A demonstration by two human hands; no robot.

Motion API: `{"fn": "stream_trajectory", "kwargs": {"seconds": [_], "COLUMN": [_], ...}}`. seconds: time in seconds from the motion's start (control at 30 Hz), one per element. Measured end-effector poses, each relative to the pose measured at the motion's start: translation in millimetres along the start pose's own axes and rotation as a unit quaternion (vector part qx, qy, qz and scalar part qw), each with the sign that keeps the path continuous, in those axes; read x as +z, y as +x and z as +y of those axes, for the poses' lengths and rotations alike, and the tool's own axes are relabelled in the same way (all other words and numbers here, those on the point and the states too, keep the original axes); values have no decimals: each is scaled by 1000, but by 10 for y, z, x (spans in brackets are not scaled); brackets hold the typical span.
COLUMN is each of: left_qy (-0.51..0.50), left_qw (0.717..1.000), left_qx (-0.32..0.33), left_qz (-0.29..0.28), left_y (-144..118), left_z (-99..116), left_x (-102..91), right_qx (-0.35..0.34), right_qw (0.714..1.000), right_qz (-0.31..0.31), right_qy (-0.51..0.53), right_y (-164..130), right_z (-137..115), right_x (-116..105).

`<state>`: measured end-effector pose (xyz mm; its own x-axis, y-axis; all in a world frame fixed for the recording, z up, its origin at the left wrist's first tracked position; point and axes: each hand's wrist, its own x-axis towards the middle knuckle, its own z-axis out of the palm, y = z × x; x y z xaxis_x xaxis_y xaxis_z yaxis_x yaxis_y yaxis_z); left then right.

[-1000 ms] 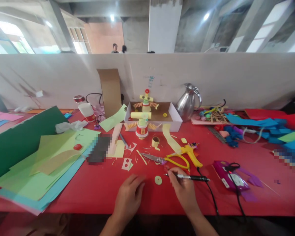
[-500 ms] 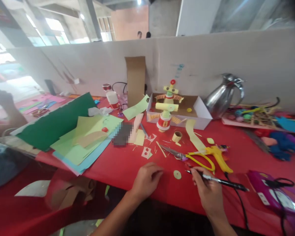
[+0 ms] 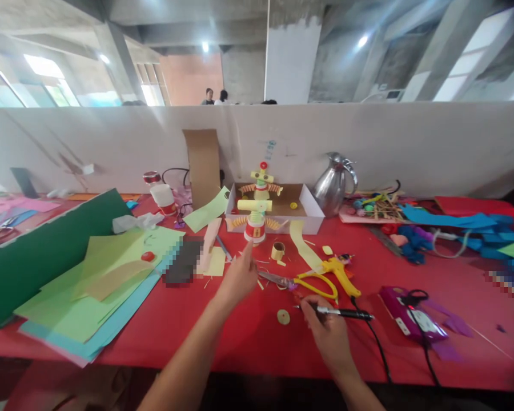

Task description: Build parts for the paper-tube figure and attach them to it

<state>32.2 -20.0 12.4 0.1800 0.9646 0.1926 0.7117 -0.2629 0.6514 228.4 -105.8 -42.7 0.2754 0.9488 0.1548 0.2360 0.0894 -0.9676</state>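
My left hand (image 3: 239,281) reaches forward over the red table with its index finger stretched out. The fingertip is close to the base of a paper-cup figure (image 3: 255,227) with pleated arms and a rolled yellow tube on top; whether they touch, I cannot tell. A black and silver pen (image 3: 354,314) is gripped in my right hand (image 3: 328,331), its tip pointing left. Just left of that tip lies a small pale green paper disc (image 3: 283,317) with a dark centre. Beyond it are yellow-handled scissors (image 3: 314,285), a yellow glue gun (image 3: 341,276) and a short paper tube (image 3: 277,251).
Behind the figure, a white box (image 3: 312,212) and a similar figure (image 3: 262,184) stand near a metal jug (image 3: 334,185). Coloured sheets (image 3: 107,285) and a green board (image 3: 55,260) lie left. A purple device (image 3: 405,314) with black cords sits right.
My left hand has moved forward and extended its index finger toward the front figure. My right hand keeps hold of the pen. The camera view has turned right and tilted up.
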Motion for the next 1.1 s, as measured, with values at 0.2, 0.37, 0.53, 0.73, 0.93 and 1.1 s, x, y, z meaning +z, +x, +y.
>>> {"fn": "stream_trajectory", "kwargs": {"seconds": [0.2, 0.37, 0.53, 0.73, 0.93, 1.1], "left_qy": [-10, -12, -20, -23, -41, -53], "left_qw": [999, 996, 997, 997, 995, 994], "left_qx": [48, 74, 66, 72, 86, 87], "left_qz": [-17, 47, 19, 28, 31, 29], "left_y": [-321, -779, -670, -681, -679, -656], "left_z": [-12, -150, -97, -109, -105, -115], "left_x": [253, 544, 477, 485, 446, 437], "right_qx": [11, 4, -7, -170, -197, -171], "right_qw": [1000, 1000, 1000, 974, 863, 831], "right_qz": [-1, -9, 11, 56, -84, -110], "right_qy": [13, 20, 17, -136, -458, -518], "right_y": [0, 12, -6, 192, 791, 1224], "right_z": [26, 60, 1, -18, -179, -362], "right_x": [-5, -6, 2, -204, -325, -56]}}
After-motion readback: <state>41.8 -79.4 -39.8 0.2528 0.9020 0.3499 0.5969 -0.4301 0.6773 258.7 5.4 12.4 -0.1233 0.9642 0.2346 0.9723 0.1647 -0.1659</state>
